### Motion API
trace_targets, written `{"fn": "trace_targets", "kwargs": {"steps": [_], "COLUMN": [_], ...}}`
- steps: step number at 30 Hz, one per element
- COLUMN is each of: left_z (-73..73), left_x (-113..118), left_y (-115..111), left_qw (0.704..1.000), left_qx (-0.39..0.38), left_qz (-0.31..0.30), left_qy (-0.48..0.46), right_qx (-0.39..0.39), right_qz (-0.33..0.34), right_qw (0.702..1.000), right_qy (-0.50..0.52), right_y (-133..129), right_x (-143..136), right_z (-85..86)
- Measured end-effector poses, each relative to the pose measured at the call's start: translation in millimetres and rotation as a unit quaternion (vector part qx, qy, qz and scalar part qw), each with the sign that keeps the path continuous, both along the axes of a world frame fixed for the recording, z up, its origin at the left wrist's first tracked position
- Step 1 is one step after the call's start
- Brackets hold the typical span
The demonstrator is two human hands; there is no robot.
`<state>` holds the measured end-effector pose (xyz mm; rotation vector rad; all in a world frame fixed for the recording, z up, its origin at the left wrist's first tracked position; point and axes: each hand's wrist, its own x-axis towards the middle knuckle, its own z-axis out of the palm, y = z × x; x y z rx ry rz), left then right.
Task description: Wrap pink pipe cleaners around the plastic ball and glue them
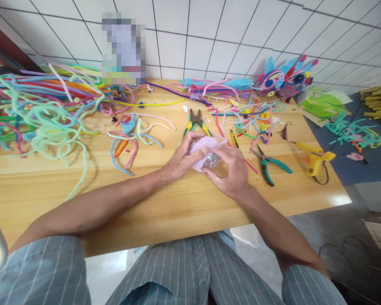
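Gripping a lilac bundle [208, 143] are left hand [182, 160] and right hand [234, 170]

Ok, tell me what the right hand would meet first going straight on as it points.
The lilac bundle, which the right hand already touches. Beyond that, perhaps the left hand, though depth is hard to judge.
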<state>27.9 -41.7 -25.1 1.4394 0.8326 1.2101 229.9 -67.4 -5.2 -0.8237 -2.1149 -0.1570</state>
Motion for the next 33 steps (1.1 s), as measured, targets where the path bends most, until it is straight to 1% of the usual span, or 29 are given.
{"fn": "trace_targets", "kwargs": {"steps": [4, 7, 9, 13, 16, 19, 26, 30, 33], "left_z": [0.5, -3.1, -5.3, -6.2, -5.2, -4.3, -4.2, -5.3, -6.9], "left_x": [-1.9, 0.1, 1.6, 3.0, 3.6, 4.0, 5.5, 7.9, 8.5], "left_y": [-0.3, 1.4, 2.3, 1.3, -0.8, -2.4, -4.9, -5.5, -5.2], "left_qw": [1.000, 1.000, 1.000, 1.000, 1.000, 1.000, 1.000, 0.999, 0.999], "left_qx": [-0.007, -0.002, 0.002, 0.001, -0.003, -0.004, -0.001, 0.013, 0.020], "left_qz": [-0.016, 0.002, 0.014, 0.016, 0.012, 0.015, 0.028, 0.042, 0.045], "left_qy": [-0.009, 0.004, 0.011, 0.011, 0.005, 0.002, 0.006, 0.003, 0.006], "right_qx": [-0.008, -0.010, -0.020, -0.048, -0.040, -0.031, -0.036, -0.041, -0.067], "right_qz": [0.001, 0.005, 0.011, 0.018, 0.015, 0.025, 0.005, 0.000, -0.002], "right_qw": [1.000, 1.000, 1.000, 0.999, 0.999, 0.998, 0.997, 0.996, 0.994], "right_qy": [0.013, 0.021, 0.017, 0.013, 0.024, 0.041, 0.070, 0.078, 0.085], "right_y": [0.2, -0.6, -0.8, 4.4, 13.2, 20.0, 18.3, 17.2, 16.3], "right_x": [-0.7, -1.1, 0.4, 9.9, 18.2, 22.1, 18.4, 15.3, 13.8], "right_z": [-3.2, -3.6, -1.2, 8.2, 12.9, 12.5, 8.4, 12.6, 17.0]}}
